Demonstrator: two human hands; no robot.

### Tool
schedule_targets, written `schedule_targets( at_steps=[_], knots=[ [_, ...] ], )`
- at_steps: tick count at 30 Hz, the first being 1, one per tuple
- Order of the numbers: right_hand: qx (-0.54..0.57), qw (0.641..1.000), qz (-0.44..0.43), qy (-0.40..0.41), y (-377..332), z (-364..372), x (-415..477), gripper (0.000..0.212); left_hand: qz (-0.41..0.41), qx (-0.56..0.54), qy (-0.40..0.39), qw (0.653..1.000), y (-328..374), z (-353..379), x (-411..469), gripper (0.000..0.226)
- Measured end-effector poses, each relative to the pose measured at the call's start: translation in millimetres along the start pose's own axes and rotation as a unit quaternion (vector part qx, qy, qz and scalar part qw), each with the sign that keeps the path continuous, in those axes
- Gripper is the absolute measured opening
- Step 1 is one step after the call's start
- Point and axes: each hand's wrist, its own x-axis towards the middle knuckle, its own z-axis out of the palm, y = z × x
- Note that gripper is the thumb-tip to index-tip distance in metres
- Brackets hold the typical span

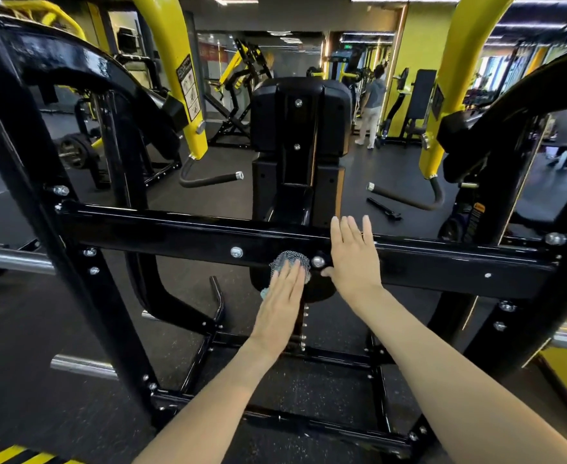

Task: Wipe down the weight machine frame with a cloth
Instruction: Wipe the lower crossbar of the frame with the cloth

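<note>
Left hand (283, 293) pins a seemingly soft, light cloth (292, 261) under straight fingers against the rigid black crossbar (141, 236); right hand (354, 259) rests flat alongside, holding nothing.

left hand (282, 296) pressing cloth (290, 261), crossbar (174, 234)

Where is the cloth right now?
Head view, near centre: the cloth is pressed against the black crossbar under the flat left hand, between two silver bolts, just left of the right hand resting flat on the bar.
</note>
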Motion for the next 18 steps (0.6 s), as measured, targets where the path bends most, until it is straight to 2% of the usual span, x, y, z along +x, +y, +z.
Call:
schedule_targets(
  at_steps=[2, 4, 6, 8, 10, 12, 14, 18],
  knots=[
    [0.002, 1.000, 0.007, -0.002, -2, 0, 0, 0.099, -0.016, -0.015, 0.006, 1.000, 13, -6, 11, 0.094],
    [-0.006, 1.000, 0.014, 0.008, -2, 2, 0, 0.096, 0.013, -0.009, 0.023, 1.000, 19, -14, 27, 0.086],
    [-0.015, 1.000, 0.020, 0.008, -3, 1, -1, 0.095, 0.072, 0.071, 0.011, 0.995, 5, -22, 36, 0.071],
    [-0.014, 1.000, 0.024, -0.003, -4, -1, -2, 0.096, 0.102, 0.124, -0.015, 0.987, -20, -28, 30, 0.066],
    [0.000, 1.000, 0.027, -0.009, -6, -4, -2, 0.095, 0.056, 0.121, -0.072, 0.988, -36, -30, 13, 0.085],
    [0.010, 0.999, 0.028, -0.012, -7, -6, -1, 0.095, -0.010, 0.095, -0.098, 0.991, -34, -25, -3, 0.100],
    [0.012, 0.999, 0.032, -0.010, -9, -7, -1, 0.095, -0.069, 0.054, -0.091, 0.992, -20, -28, -8, 0.096],
    [0.012, 0.999, 0.040, -0.024, -10, -6, -3, 0.096, -0.150, -0.126, -0.046, 0.979, -15, -36, -3, 0.073]
  ],
)
